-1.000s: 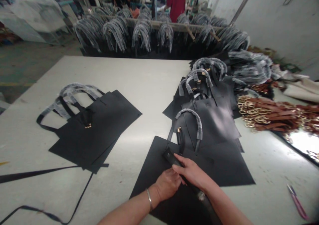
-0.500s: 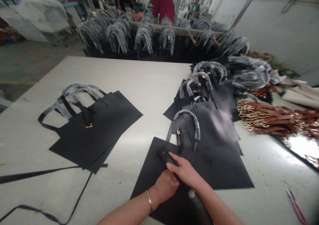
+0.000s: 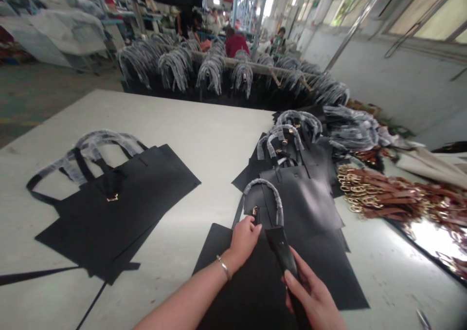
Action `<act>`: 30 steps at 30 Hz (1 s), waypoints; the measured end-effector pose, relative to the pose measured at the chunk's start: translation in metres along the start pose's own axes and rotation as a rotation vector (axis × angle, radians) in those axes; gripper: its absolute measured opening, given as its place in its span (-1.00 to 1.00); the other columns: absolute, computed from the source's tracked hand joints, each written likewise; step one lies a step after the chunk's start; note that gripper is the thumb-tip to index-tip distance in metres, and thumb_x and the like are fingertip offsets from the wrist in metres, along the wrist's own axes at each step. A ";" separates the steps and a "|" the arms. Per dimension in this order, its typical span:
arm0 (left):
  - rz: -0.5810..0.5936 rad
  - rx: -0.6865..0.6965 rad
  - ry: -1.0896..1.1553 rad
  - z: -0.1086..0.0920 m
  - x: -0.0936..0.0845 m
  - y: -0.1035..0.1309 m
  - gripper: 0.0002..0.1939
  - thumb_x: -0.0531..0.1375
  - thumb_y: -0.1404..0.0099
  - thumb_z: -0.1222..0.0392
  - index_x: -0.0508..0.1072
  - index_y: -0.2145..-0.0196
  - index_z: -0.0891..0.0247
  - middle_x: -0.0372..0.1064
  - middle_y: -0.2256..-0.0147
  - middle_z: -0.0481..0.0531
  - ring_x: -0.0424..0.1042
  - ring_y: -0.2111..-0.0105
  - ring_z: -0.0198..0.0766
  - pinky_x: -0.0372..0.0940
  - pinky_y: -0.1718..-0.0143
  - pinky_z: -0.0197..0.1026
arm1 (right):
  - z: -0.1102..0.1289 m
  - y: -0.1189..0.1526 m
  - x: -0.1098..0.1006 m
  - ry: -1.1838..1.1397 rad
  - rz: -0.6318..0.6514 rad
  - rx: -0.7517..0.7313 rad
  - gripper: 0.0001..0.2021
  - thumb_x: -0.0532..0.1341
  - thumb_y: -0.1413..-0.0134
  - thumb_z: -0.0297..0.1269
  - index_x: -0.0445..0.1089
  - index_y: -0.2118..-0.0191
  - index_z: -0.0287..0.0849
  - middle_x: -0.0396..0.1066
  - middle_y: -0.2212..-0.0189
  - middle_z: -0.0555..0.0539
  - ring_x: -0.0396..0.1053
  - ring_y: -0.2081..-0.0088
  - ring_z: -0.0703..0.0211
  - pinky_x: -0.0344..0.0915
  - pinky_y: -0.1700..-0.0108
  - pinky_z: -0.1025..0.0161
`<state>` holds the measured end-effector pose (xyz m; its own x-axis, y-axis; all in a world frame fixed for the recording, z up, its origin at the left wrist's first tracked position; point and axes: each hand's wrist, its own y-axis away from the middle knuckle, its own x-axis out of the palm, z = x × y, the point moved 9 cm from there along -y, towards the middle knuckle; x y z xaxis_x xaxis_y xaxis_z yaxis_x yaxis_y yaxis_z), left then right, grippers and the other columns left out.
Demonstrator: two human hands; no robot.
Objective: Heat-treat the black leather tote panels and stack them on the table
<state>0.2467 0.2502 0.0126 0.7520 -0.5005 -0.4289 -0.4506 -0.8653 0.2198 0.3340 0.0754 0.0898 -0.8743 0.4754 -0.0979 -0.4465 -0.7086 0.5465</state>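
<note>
My left hand (image 3: 243, 241), with a silver bangle at its wrist, has its fingers closed at a short black strap with a gold clasp (image 3: 255, 212). That strap hangs by the arched, plastic-wrapped handle (image 3: 263, 183) of a black bag panel (image 3: 302, 193). My right hand (image 3: 310, 291) grips a black leather strap (image 3: 282, 252), its wide end pointing away from me. Beneath both hands lies another flat black panel (image 3: 237, 291). The strap's lower part runs out of view at the bottom edge.
At left on the white table (image 3: 215, 135) lies a stack of black bag panels (image 3: 127, 203) with wrapped handles. Brown straps with gold hooks (image 3: 386, 191) are heaped at right. Scissor-like tips (image 3: 423, 319) show lower right. Behind the table stands a rack of wrapped handles (image 3: 211, 72); people work beyond.
My left hand has moved forward from the leather strap to the gold-clasped strap. My right hand has drawn the leather strap back and right. The camera view has tilted up.
</note>
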 end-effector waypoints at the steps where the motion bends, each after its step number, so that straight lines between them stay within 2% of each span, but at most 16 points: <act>1: -0.006 -0.028 0.007 0.000 0.000 -0.013 -0.80 0.24 -0.24 0.17 0.49 0.17 0.25 0.46 0.42 -0.02 0.43 0.38 -0.24 0.20 0.31 -0.25 | -0.001 -0.001 -0.003 -0.011 -0.008 0.009 -0.08 0.37 0.07 0.14 0.08 -0.34 -0.17 0.45 0.45 0.03 0.32 0.57 0.23 0.30 0.52 0.27; 3: -0.004 -0.054 0.011 0.001 0.003 -0.031 -0.89 0.28 -0.16 0.27 0.51 0.31 0.27 0.43 0.44 -0.02 0.40 0.39 -0.24 0.16 0.33 -0.25 | -0.002 -0.004 -0.006 -0.020 -0.011 0.023 -0.08 0.38 0.08 0.13 0.09 -0.33 -0.18 0.44 0.46 0.04 0.32 0.57 0.23 0.30 0.51 0.27; 6: 0.055 -0.037 0.063 0.005 0.009 -0.038 -0.93 0.22 -0.13 0.39 0.49 0.43 0.30 0.33 0.52 -0.08 0.33 0.46 -0.31 0.11 0.39 -0.28 | 0.000 -0.009 -0.005 -0.025 0.005 0.024 -0.09 0.36 0.06 0.14 0.09 -0.33 -0.21 0.41 0.47 0.05 0.30 0.59 0.25 0.28 0.53 0.28; 11: 0.234 0.015 0.224 0.007 0.021 -0.015 -0.83 0.13 -0.18 0.33 0.51 0.29 0.29 0.18 0.55 -0.16 0.20 0.58 -0.40 0.08 0.51 -0.33 | 0.004 -0.020 0.001 -0.043 0.020 0.025 -0.16 0.35 0.04 0.11 0.15 -0.30 -0.19 0.40 0.48 0.06 0.28 0.60 0.28 0.24 0.55 0.31; 16: 0.432 -0.034 0.578 0.001 0.042 0.013 -0.74 0.22 -0.13 0.18 0.52 0.23 0.37 0.05 0.57 -0.19 0.05 0.64 -0.46 -0.01 0.61 -0.34 | 0.014 -0.029 0.005 -0.056 0.018 -0.012 -0.13 0.36 0.07 0.10 0.13 -0.31 -0.20 0.41 0.49 0.06 0.29 0.60 0.28 0.23 0.54 0.32; 18: 0.423 -0.059 0.630 0.001 0.046 0.018 -0.69 0.27 -0.09 0.12 0.53 0.24 0.38 0.05 0.58 -0.20 0.04 0.64 -0.47 -0.03 0.62 -0.35 | 0.016 -0.027 0.003 -0.050 0.006 -0.027 -0.12 0.36 0.07 0.10 0.13 -0.31 -0.19 0.42 0.48 0.05 0.29 0.59 0.28 0.23 0.54 0.32; 22: 0.376 -0.102 0.713 0.003 0.045 0.022 -0.69 0.27 -0.12 0.06 0.52 0.30 0.39 0.11 0.58 -0.17 0.05 0.64 -0.47 -0.04 0.63 -0.35 | 0.011 -0.020 0.007 -0.023 0.066 0.032 -0.15 0.37 0.08 0.10 0.18 -0.29 -0.17 0.43 0.47 0.04 0.29 0.61 0.28 0.22 0.57 0.31; 24: 0.398 -0.108 0.704 0.005 0.045 0.025 -0.71 0.28 -0.10 0.09 0.53 0.30 0.39 0.11 0.60 -0.18 0.05 0.65 -0.48 -0.05 0.64 -0.35 | 0.014 -0.019 0.001 -0.038 0.013 0.020 -0.13 0.38 0.11 0.10 0.19 -0.29 -0.18 0.44 0.48 0.04 0.30 0.61 0.27 0.23 0.56 0.31; 27: 0.387 -0.110 0.692 0.007 0.041 0.027 -0.65 0.27 -0.08 0.17 0.53 0.17 0.37 0.09 0.59 -0.21 0.05 0.67 -0.49 -0.05 0.63 -0.36 | 0.019 -0.019 -0.012 -0.070 -0.096 -0.020 -0.10 0.40 0.13 0.08 0.17 -0.31 -0.17 0.44 0.48 0.04 0.31 0.60 0.26 0.24 0.54 0.30; 30: 0.366 -0.103 0.682 0.006 0.039 0.030 -0.59 0.24 -0.08 0.23 0.51 0.08 0.33 0.10 0.57 -0.21 0.04 0.66 -0.48 -0.04 0.63 -0.36 | 0.015 -0.016 -0.007 -0.061 -0.028 0.015 -0.12 0.40 0.12 0.07 0.18 -0.30 -0.16 0.45 0.47 0.03 0.32 0.60 0.25 0.25 0.55 0.29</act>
<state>0.2597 0.2052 -0.0024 0.7085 -0.6324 0.3133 -0.7055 -0.6230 0.3379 0.3498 0.0911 0.0938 -0.8482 0.5260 -0.0624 -0.4671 -0.6872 0.5564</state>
